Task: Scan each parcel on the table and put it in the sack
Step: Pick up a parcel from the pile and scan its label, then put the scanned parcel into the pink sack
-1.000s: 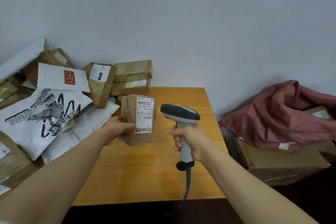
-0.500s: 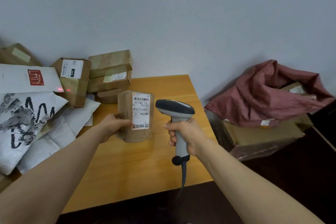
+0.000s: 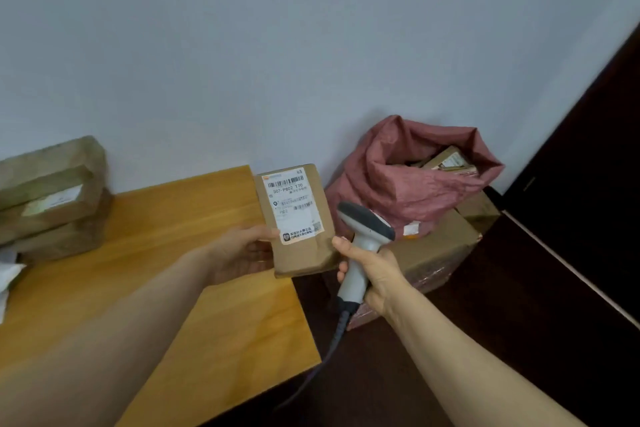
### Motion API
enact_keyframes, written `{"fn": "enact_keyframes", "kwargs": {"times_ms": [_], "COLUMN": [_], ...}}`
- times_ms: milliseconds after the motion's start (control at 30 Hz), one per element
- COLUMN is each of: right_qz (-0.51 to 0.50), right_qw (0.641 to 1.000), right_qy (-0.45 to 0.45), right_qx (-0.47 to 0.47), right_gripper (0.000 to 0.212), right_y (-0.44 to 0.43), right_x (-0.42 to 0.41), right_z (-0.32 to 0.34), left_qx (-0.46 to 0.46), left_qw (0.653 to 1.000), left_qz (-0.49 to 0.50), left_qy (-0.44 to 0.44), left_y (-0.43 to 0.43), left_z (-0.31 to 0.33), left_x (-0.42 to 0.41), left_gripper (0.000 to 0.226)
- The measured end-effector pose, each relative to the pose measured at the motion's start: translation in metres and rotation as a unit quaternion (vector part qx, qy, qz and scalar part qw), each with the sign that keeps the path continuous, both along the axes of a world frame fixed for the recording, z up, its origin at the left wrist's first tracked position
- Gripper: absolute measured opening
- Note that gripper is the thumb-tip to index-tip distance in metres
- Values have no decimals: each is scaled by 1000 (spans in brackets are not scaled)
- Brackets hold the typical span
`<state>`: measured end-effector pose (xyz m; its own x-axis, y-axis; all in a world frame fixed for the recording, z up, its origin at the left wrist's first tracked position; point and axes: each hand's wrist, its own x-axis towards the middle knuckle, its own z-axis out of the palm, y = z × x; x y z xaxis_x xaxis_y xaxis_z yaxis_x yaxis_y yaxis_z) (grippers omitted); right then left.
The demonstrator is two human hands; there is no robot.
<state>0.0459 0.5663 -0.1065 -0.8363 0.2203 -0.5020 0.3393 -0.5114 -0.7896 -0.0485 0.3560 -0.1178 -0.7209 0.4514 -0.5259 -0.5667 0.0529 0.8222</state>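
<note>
One parcel (image 3: 296, 220) in left hand (image 3: 239, 250); one scanner (image 3: 365, 224) in right hand (image 3: 375, 274); one sack (image 3: 398, 184).

wooden table (image 3: 194, 288), stacked brown parcels (image 3: 52, 198)

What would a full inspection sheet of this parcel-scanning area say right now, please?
Surface: wooden table, only its right part in view.
Job's things: parcel held upright over the table's right edge, label facing the camera; scanner just right of it; sack open-mouthed, with parcels inside.
Clutter: stacked boxes at the table's back left; white bags at the far left edge.
Grippers: left hand grips the parcel's lower left; right hand grips the scanner's handle.
Cables: cable hangs from the scanner's handle, past the table edge.
Surroundings: pale wall; dark floor; cardboard box under the sack.
</note>
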Motion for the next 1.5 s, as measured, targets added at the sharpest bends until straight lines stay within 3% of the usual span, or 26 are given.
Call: {"fn": "enact_keyframes", "kwargs": {"times_ms": [133,300,400,533,600,667,767,867,967,1033,1100,1233,1333,1400,1500], "right_qz": [-36,-101,-177,-281,-317,-341,-351,-325,-254,-219,-185,-110,49,134,138], "right_qw": [999,995,984,959,948,939,933,936,938,922,893,872,854,838,848], "right_qy": [-11,-24,-26,-21,-25,-41,-59,-86,-127,-138,-148,-120,-187,-236,-237], "right_qx": [2,-12,-20,-18,-7,16,56,104,201,289,382,462,483,473,453], "right_gripper": [29,28,26,37,41,44,59,63,70,88,100,93,81,86,75], "right_y": [92,177,210,249,268,286,309,324,336,340,342,340,331,322,311], "right_x": [10,18,7,-26,-48,-74,-123,-172,-216,-243,-264,-303,-327,-334,-349], "right_z": [2,-6,-8,-8,-9,-12,-20,-26,-34,-35,-35,-36,-44,-49,-56], "left_qx": [18,16,12,-60,-168,-263,-382,-471,-494,-459,-437,-434,-404,-388,-369], "left_qw": [998,994,991,996,967,916,847,807,794,811,829,840,851,853,852], "left_qz": [-54,-102,-129,-38,15,15,-19,-89,-181,-218,-180,-41,-1,-5,-14], "left_qy": [-22,-39,-25,58,189,304,370,345,304,290,301,324,336,350,371], "left_y": [112,214,263,320,336,345,360,378,393,396,396,379,365,357,345], "left_z": [4,6,9,-2,-19,-34,-47,-57,-75,-85,-89,-81,-74,-72,-74], "left_x": [-4,-12,-30,-76,-114,-154,-210,-259,-304,-322,-330,-349,-356,-353,-349], "left_gripper": [100,52,44,46,35,32,36,40,47,52,47,57,67,72,74]}}
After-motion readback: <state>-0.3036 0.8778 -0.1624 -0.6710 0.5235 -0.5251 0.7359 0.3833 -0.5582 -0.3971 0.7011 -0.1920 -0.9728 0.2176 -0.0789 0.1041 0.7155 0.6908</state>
